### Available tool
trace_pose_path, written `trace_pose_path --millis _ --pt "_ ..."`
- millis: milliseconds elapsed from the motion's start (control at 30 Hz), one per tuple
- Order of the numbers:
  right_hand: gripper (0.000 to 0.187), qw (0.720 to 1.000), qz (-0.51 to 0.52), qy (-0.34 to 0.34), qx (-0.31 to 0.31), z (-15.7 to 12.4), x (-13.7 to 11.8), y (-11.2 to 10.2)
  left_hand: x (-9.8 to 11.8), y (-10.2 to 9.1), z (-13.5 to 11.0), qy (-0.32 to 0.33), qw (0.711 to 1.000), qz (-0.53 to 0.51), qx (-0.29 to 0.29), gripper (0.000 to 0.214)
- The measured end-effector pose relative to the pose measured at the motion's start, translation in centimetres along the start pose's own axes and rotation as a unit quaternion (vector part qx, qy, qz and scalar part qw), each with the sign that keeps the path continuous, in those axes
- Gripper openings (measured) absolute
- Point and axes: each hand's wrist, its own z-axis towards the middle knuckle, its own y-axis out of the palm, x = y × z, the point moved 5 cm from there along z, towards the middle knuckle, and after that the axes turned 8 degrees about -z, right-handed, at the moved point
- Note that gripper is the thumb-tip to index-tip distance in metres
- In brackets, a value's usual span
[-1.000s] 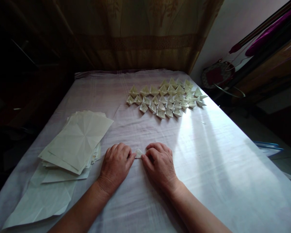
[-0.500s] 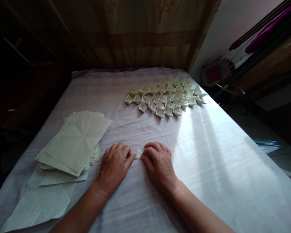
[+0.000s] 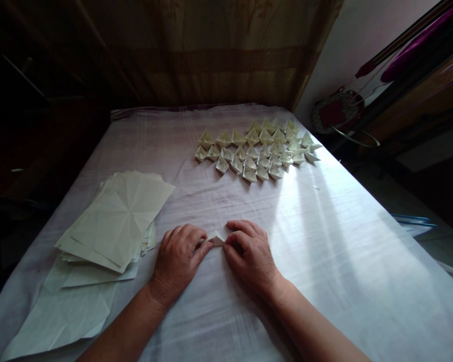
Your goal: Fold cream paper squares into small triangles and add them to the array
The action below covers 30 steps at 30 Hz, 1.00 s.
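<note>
A small folded paper boat (image 3: 216, 238) is held low over the cloth between my two hands, its pale peak showing in the gap. My left hand (image 3: 180, 256) pinches its left end between thumb and fingers. At the other end, my right hand (image 3: 251, 254) is closed with thumb and index finger on the paper tip. The fingers cover both ends of the boat. Beyond my hands, several finished-looking paper boats (image 3: 264, 151) stand in rows. Left of my left hand lies a stack of creased paper sheets (image 3: 130, 211).
A pale plaid cloth (image 3: 324, 281) covers the table. Larger loose sheets (image 3: 60, 317) lie under the stack at the front left. A brown curtain (image 3: 226, 55) hangs behind the far edge. Off the right edge are a bag (image 3: 335, 113) and a blue-edged item (image 3: 413, 223).
My hands have drawn slightly apart, the right one moving a little rightward. More of the folded paper shows between them, and its shape looks more opened out.
</note>
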Motion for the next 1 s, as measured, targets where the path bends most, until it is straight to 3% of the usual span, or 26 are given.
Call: trace_pose_path --millis 133,300,700,1000 --pt "0.009 0.998 -0.025 -0.050 -0.021 -0.1 -0.1 -0.2 0.1 0.0 -0.6 0.033 0.998 -0.046 -0.016 0.005" --pt "0.008 0.995 -0.072 -0.067 -0.033 -0.5 -0.5 -0.8 0.4 0.1 -0.6 0.012 0.999 -0.026 -0.044 0.007" --pt "0.013 0.991 -0.110 -0.055 -0.044 -0.4 -1.3 -0.5 0.5 0.1 -0.4 0.004 0.999 -0.027 -0.043 0.009" --pt "0.011 0.990 -0.102 -0.001 -0.098 0.6 -1.4 -0.3 0.3 0.3 0.7 -0.044 0.996 -0.009 -0.077 0.016"
